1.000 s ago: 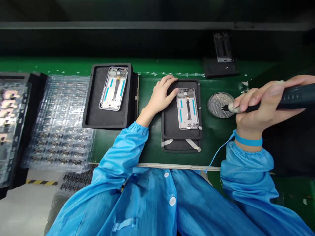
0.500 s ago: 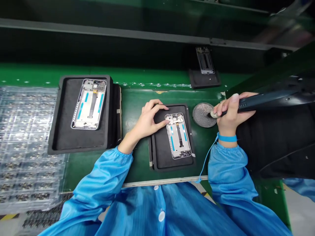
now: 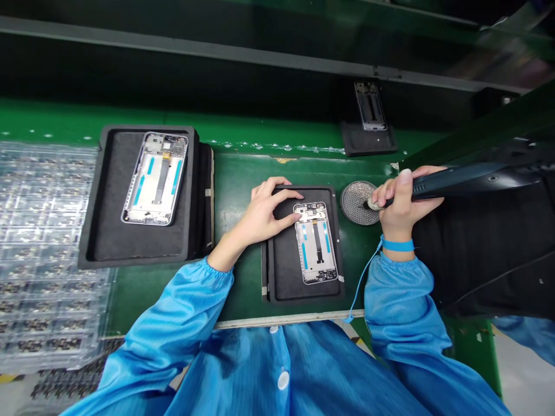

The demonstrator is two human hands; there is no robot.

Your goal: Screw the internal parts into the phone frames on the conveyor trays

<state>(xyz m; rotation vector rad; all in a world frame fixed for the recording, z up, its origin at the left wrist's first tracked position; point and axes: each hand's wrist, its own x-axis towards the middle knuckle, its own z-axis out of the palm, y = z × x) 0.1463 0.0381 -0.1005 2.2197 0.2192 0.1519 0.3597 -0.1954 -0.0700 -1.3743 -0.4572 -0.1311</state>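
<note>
My left hand [image 3: 266, 212] rests on a black foam tray [image 3: 281, 271], its fingertips at the upper corner of a silver phone mid-frame [image 3: 315, 242] with blue strips. My right hand [image 3: 401, 199] grips a dark electric screwdriver [image 3: 455, 181] and holds its bit against a round metal mesh pad [image 3: 358, 202]. A second phone mid-frame [image 3: 155, 179] lies in a larger black foam tray [image 3: 139, 257] to the left. A third one [image 3: 370, 105] leans at the far side above a black mat [image 3: 368, 141].
A stack of clear plastic blister trays [image 3: 47, 254] holding small parts lies at the left. The green workbench [image 3: 243, 173] runs beneath everything, with a metal strip along its near edge [image 3: 286, 319]. A blue wrist strap [image 3: 398, 245] with a cord circles my right wrist.
My view has swung and levelled, so everything sits differently in the picture. My left hand has moved onto the upper corner of the mid-frame. The screwdriver stays on the mesh pad.
</note>
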